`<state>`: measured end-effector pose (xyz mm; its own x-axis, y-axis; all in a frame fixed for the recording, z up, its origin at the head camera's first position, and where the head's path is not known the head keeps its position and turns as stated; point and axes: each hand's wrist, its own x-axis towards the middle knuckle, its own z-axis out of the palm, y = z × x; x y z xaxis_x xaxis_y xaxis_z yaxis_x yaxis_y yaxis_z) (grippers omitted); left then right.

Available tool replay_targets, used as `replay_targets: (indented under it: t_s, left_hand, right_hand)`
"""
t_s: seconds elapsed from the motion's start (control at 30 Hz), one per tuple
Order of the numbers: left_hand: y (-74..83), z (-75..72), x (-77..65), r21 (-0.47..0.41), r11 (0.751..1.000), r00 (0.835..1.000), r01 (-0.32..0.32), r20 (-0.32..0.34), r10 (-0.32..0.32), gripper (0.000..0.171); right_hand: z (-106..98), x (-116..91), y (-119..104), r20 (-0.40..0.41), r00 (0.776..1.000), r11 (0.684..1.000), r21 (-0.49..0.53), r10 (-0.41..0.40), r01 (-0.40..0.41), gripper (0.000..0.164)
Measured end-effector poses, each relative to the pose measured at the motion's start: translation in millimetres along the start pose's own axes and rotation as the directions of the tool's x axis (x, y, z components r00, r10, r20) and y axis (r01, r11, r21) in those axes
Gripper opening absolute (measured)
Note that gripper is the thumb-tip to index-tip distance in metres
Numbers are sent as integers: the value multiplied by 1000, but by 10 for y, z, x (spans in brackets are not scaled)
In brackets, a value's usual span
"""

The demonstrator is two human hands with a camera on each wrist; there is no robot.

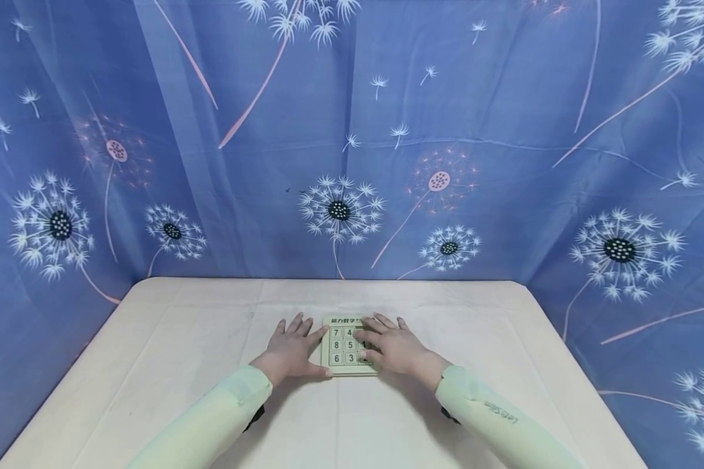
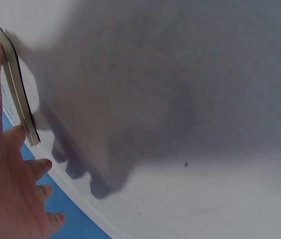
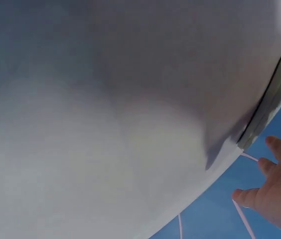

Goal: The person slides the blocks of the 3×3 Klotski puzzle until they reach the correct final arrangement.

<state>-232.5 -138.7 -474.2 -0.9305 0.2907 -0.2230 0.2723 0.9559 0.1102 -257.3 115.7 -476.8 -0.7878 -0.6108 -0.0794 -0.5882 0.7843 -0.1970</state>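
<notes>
Green number board (image 1: 343, 346), left fingers (image 1: 316, 336) spread against it, lies partly hidden under spread right fingers (image 1: 371, 337).

Your right hand (image 1: 397, 347) hides part of the board's (image 1: 354, 370) right-column numbers (image 1: 364, 345) and title (image 1: 343, 320); the title's last characters are too small to read. The head view's bottom cuts off both sleeves (image 1: 211, 417). The left wrist view's left edge crops the board and your left hand (image 2: 8, 184); the right wrist view's right edge crops it and your right hand.
</notes>
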Motion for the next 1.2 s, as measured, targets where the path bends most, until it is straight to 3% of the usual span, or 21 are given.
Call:
replay_targets:
  t_s: [0.57, 0.9, 1.2]
  left_hand:
    - [4, -6, -34, -27, 1000, 1000, -3, -9, 3, 99]
    - [12, -4, -29, -24, 1000, 1000, -7, -5, 7, 99]
    - [4, -6, -29, -21, 1000, 1000, -7, -4, 7, 99]
  right_hand:
    - [-16, -250, 42, -36, 999, 999, -6, -38, 38, 52]
    - [5, -431, 40, -27, 999, 1000, 16, -17, 17, 53]
    - [-2, -464, -1, -33, 999, 1000, 30, -6, 7, 52]
